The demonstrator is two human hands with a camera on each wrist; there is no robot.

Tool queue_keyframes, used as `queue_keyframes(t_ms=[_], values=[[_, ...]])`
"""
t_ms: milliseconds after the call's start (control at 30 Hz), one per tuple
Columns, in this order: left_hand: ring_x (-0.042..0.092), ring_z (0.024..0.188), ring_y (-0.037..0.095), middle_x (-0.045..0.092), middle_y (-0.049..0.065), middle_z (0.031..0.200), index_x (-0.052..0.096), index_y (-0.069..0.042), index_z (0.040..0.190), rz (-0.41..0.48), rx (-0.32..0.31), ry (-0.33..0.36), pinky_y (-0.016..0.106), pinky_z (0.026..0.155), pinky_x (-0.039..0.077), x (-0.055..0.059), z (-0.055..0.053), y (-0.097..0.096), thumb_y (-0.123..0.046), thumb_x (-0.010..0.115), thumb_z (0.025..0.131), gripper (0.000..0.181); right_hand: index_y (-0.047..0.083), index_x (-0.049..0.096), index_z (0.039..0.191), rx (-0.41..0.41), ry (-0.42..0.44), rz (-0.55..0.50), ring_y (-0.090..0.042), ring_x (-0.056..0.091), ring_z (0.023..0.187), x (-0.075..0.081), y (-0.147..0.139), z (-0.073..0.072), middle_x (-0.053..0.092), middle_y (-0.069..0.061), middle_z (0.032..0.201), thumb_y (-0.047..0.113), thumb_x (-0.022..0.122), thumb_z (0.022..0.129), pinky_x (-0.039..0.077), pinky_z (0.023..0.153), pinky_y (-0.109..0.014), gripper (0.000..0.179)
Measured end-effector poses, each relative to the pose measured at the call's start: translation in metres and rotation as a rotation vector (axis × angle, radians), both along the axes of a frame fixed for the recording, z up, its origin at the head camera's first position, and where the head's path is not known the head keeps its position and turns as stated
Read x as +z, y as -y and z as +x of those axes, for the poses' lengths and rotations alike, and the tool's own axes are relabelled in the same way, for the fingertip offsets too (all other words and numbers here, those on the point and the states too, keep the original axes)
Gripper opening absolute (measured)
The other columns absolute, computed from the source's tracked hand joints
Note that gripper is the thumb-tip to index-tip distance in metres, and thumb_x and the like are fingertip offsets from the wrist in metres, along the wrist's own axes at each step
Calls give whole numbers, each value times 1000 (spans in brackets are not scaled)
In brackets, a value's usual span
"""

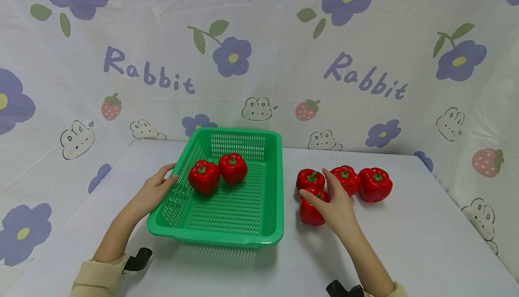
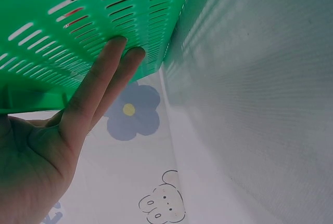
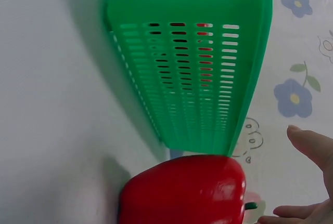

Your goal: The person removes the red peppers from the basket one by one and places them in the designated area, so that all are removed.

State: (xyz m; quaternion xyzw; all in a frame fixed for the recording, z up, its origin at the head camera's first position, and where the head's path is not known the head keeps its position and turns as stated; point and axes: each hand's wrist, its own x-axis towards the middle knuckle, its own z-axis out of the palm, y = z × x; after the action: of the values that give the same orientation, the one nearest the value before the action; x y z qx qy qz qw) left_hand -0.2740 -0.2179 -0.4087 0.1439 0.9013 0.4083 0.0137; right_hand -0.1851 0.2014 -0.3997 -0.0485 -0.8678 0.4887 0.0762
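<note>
A green plastic basket [image 1: 220, 213] holds two red bell peppers, a left one [image 1: 204, 178] and a right one [image 1: 233, 169]. My left hand [image 1: 156, 189] holds its left rim with the thumb over the edge; in the left wrist view, straight fingers [image 2: 99, 81] lie along the slotted outer wall. Right of the basket, my right hand [image 1: 336, 202] hovers with thumb and fingers spread over the nearest bell pepper [image 1: 311, 213], partly hiding it. In the right wrist view that hand [image 3: 317, 182] is apart from a large red pepper [image 3: 182, 193].
Behind the right hand sit more red bell peppers: one at the left [image 1: 310, 179], one in the middle [image 1: 346, 179] and one at the right [image 1: 375, 184]. All stand on a white table [image 1: 425, 229]. A printed cloth [image 1: 279, 58] hangs behind the table's far edge.
</note>
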Motion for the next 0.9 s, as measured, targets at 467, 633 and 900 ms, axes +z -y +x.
queue_keyframes(t_ms=[467,633,900], values=[[67,80,15,68,25,109,24,-1,152,0,0,-5,30,75,51,0,1,0,-33,36,107,57,16,22,156,46,-59,-56,-35,26,148,17,21,-27,28,-11,161,34,73,87,41,106,-53,88],[68,82,16,67,27,112,24,-1,152,6,1,0,30,75,51,0,1,0,-33,36,107,57,15,24,155,98,-81,-97,-31,25,150,21,31,-37,27,-9,161,37,73,87,37,111,-49,87],[68,84,18,67,26,113,23,0,152,-5,1,-7,31,78,50,0,1,0,-33,36,107,58,11,27,154,180,-129,-136,-26,27,149,30,51,-55,30,-8,160,36,74,87,30,117,-43,85]])
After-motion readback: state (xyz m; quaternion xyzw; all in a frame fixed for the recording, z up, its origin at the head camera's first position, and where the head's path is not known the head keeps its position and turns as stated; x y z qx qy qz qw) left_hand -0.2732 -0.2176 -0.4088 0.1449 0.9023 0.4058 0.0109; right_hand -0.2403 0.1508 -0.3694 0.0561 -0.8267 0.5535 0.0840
